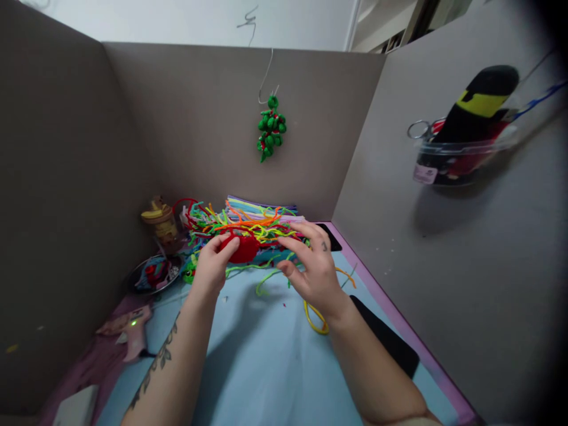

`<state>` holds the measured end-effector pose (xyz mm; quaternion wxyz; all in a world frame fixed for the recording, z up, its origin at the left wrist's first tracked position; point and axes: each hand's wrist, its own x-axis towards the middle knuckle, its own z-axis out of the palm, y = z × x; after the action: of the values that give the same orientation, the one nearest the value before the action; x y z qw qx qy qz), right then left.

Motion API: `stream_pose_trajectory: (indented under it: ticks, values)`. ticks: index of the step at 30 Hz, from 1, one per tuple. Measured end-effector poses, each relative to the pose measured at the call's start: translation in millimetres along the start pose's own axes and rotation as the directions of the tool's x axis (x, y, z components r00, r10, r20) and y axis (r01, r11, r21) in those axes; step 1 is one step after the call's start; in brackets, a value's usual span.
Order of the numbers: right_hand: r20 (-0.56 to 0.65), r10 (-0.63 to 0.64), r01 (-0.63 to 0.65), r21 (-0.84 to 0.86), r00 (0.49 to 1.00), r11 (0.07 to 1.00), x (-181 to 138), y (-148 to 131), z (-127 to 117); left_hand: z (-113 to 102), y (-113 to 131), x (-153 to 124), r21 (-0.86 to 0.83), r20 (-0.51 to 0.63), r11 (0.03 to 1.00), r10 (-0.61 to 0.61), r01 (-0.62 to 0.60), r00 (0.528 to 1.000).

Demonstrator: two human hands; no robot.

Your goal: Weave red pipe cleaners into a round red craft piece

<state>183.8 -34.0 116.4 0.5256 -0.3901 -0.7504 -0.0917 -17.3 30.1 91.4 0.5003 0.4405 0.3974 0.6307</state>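
Observation:
My left hand [213, 263] is closed around a red pipe-cleaner shape [243, 248], gripping it at its left side above the light blue mat [266, 361]. My right hand [310, 266] hovers just to the right of that red shape with its fingers spread and holds nothing. Right behind both hands lies a heap of coloured pipe cleaners [248, 219]. A yellow pipe cleaner loop [316, 319] lies under my right wrist, and green strands [266, 278] curl on the mat between my hands.
A green and red pipe-cleaner ornament [270, 129] hangs from a wire hook on the back partition. On the left are a pink glue gun [133, 334], a dark dish of scraps [153, 275] and a yellow stacked object [160, 225]. A clear tub with scissors [461, 151] is fixed to the right partition.

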Motion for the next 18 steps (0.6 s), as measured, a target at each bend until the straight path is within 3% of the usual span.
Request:
stream_pose_trajectory:
  ticks: [2, 6, 9, 12, 14, 18]
  values:
    - [-0.025, -0.026, 0.027, 0.036, 0.999, 0.999, -3.6, 0.3, 2.4, 1.0, 1.7, 0.7, -0.099, -0.044, 0.995, 0.000, -0.005, 0.999]
    - [0.144, -0.056, 0.042, 0.098, 0.988, 0.994, -7.1, 4.6, 14.0, 5.6, 3.3, -2.9, -0.264, 0.007, 0.964, -0.011, 0.013, 1.000]
    - [0.144, 0.127, -0.145, 0.126, 0.981, 0.981, -5.9, 12.0, 26.7, 10.9, 0.7, -8.6, -0.310, 0.176, 0.942, -0.073, 0.126, 0.982]
    - [0.109, 0.262, -0.283, 0.288, 0.959, 0.915, -4.7, 20.9, 33.0, 16.6, -3.3, -14.2, -0.270, 0.293, 0.937, -0.140, 0.222, 0.946]
    - [0.118, 0.226, -0.254, 0.384, 0.967, 0.888, -4.2, 26.4, 31.4, 19.4, -5.5, -16.6, -0.250, 0.315, 0.935, -0.169, 0.254, 0.934]
    - [0.179, 0.016, -0.101, 0.478, 0.984, 0.873, -3.4, 35.1, 22.5, 19.4, -8.7, -17.6, -0.214, 0.336, 0.933, -0.208, 0.289, 0.919]
